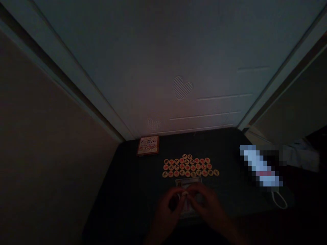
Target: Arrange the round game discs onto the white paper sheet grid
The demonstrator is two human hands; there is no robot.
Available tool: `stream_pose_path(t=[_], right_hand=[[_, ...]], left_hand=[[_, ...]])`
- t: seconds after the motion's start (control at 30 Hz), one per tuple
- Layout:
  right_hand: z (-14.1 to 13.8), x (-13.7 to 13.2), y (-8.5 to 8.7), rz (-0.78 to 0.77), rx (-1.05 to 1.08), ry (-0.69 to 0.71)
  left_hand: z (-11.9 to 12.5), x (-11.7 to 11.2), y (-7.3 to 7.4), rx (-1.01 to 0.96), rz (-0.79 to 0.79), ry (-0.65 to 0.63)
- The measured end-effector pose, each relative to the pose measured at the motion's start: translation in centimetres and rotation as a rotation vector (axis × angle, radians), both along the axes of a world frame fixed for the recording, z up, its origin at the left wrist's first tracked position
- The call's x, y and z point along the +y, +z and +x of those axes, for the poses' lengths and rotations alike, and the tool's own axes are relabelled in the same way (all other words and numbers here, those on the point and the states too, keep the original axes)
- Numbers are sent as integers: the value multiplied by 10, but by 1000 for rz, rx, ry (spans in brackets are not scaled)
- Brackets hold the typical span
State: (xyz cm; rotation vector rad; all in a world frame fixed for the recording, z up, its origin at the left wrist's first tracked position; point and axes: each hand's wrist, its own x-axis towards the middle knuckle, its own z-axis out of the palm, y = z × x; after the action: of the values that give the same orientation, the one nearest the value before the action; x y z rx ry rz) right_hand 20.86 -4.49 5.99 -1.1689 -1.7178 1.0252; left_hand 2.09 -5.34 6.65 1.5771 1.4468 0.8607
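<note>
My left hand [167, 206] and my right hand [206, 202] meet near the front of the dark table, thumbs and fingers pinched together. Between the fingertips is a small pale piece [185, 193]; the dim light hides what kind it is. Under my hands lies a shallow rectangular tray or box [196, 179] with a light rim, largely covered by them. Just beyond it, several round Chinese chess pieces [187, 167] with red or dark characters lie flat in three rows, with two more pieces [187, 156] above the top row.
A square box [148, 145] with a printed lid sits at the table's back left. The table [127, 183] backs onto a pale panel [153, 85] with raised hearts. At the right edge lies a pixelated bright object [262, 166], with a white loop [279, 200] hanging below.
</note>
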Motion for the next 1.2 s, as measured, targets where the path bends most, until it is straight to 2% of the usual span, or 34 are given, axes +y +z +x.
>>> stream_pose_path(t=[0.33, 0.5, 0.67, 0.93, 1.03, 1.2], right_hand=[[-3, -2, -2, 29, 4, -6], [-4, -1, -6, -6, 16, 9], [-8, 2, -9, -33, -4, -67], [-27, 5, -29, -163, -69, -112], [-32, 8, -31, -224, -84, -119], [-35, 10, -29, -249, -89, -150]], left_hand=[[0, 0, -4, -42, 0, -19], [-5, -2, -7, 52, 63, -21], [-16, -2, -20, 224, 196, 13], [-18, -7, -46, 337, 245, 43], [-18, -8, -51, 334, 276, 69], [-17, -8, -50, 315, 268, 52]])
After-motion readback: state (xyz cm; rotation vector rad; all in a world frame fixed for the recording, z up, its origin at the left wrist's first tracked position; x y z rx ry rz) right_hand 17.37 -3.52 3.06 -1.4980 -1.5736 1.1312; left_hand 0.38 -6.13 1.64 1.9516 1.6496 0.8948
